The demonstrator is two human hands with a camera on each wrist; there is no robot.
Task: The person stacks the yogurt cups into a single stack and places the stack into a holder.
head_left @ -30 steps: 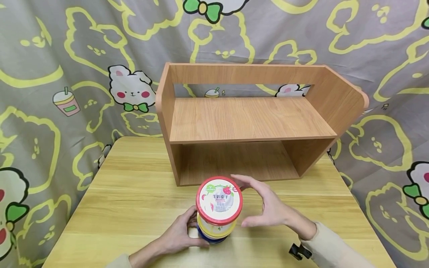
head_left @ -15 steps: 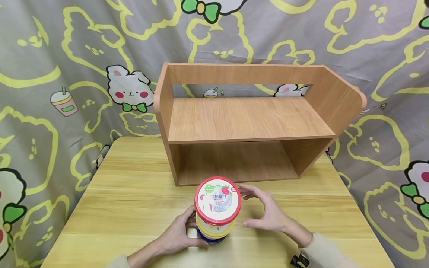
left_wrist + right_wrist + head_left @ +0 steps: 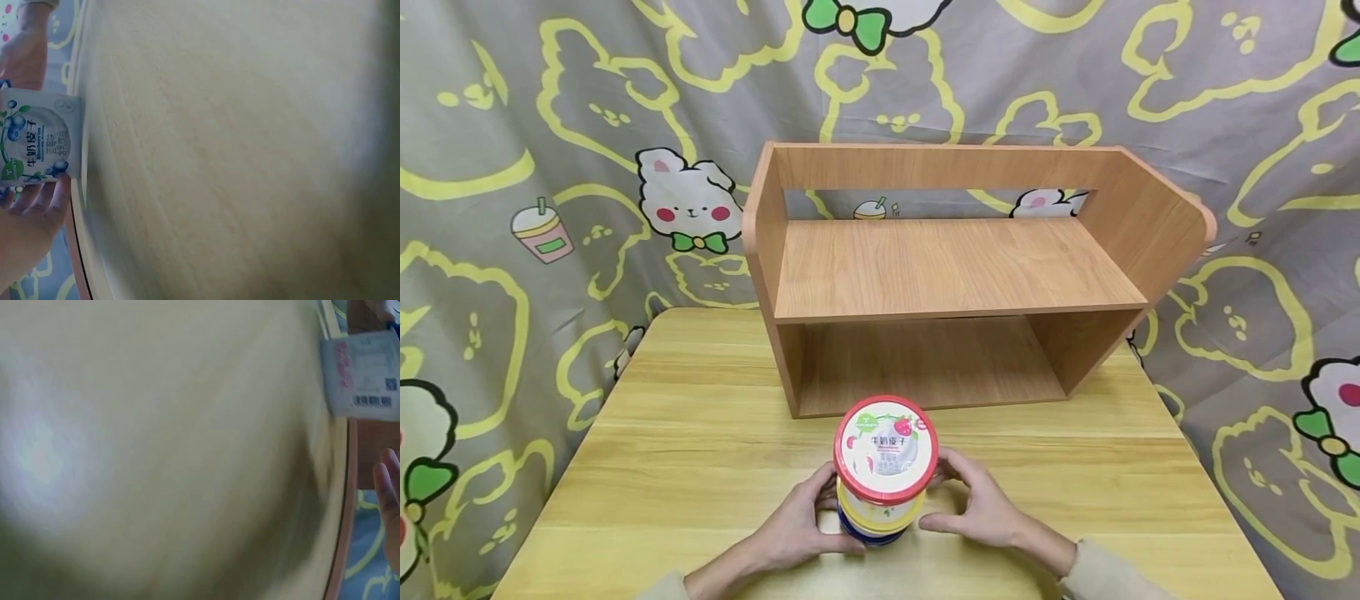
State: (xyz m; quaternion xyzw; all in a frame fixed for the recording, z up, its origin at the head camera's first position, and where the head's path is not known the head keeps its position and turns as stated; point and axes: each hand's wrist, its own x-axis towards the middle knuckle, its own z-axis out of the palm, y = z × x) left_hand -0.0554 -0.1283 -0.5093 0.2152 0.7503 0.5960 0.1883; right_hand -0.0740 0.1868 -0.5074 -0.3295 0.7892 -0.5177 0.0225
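A stack of round tubs stands on the wooden table, seen from above in the head view. On top is a tub with a red lid (image 3: 886, 450) printed with strawberries; beneath it show a yellow lid (image 3: 882, 521) and, lowest, a blue lid (image 3: 868, 537). My left hand (image 3: 797, 523) holds the bottom blueberry-printed tub (image 3: 40, 137), thumb in front and fingers round its left side. To the right of the stack is my right hand (image 3: 977, 504), thumb and fingers spread. A gap shows between its fingers (image 3: 386, 487) and the tub in the right wrist view.
Behind the stack stands a two-level wooden shelf (image 3: 958, 267), its lower front edge close to the tubs. The table (image 3: 685, 450) extends on both sides. A grey curtain (image 3: 602, 133) with rabbit prints hangs around the back and sides.
My right hand has come down and left, from beside the red-lidded tub to beside the lower part of the stack. The left hand and tubs stay in place.
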